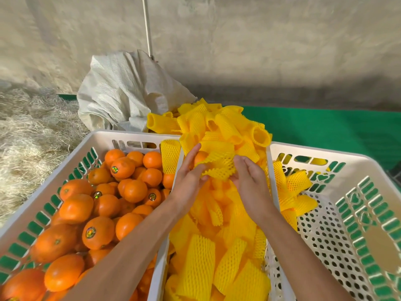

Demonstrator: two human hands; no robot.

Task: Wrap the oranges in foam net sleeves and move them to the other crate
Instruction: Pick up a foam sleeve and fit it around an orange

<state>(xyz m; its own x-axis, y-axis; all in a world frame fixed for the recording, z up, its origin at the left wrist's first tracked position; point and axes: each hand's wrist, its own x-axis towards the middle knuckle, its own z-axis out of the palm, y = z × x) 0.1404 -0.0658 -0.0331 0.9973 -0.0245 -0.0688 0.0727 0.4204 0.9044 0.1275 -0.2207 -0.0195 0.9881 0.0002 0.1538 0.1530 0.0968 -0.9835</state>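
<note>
My left hand [191, 170] holds an orange [200, 157] above the gap between two white crates. A yellow foam net sleeve [219, 164] covers part of that orange, and my right hand [249, 177] grips the sleeve's lower right side. The left crate [102, 137] is full of loose oranges [104, 205], some with stickers. The right crate [351, 168] holds a few yellow sleeved pieces [293, 192] at its far left corner. A big heap of yellow foam sleeves [219, 246] lies between the crates, under my hands.
A crumpled white woven sack [121, 92] sits behind the left crate. Dry straw [28, 131] covers the ground at the left. A green mat [325, 127] lies behind the right crate, below a grey wall with a thin white pole [147, 27].
</note>
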